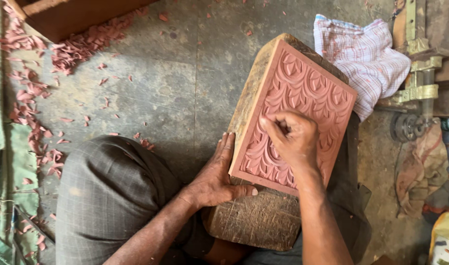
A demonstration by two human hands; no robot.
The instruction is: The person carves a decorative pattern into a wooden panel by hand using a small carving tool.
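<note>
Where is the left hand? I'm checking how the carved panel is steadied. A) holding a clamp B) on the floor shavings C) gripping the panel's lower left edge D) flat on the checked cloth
C: the left hand grips the lower left edge of the panel, thumb along its bottom.

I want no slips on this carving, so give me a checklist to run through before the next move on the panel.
1. Carved reddish panel rests on the wooden block: ok.
2. Left hand braces the panel's lower edge, thumb under its corner: ok.
3. Right hand rests on the leaf relief, fingers curled: ok.
4. Tool in the right hand: cannot tell, hidden by the fingers.
5. Checked cloth lies clear of the panel's carved face: ok.
6. Shavings litter the floor, not the carved face: ok.
</note>
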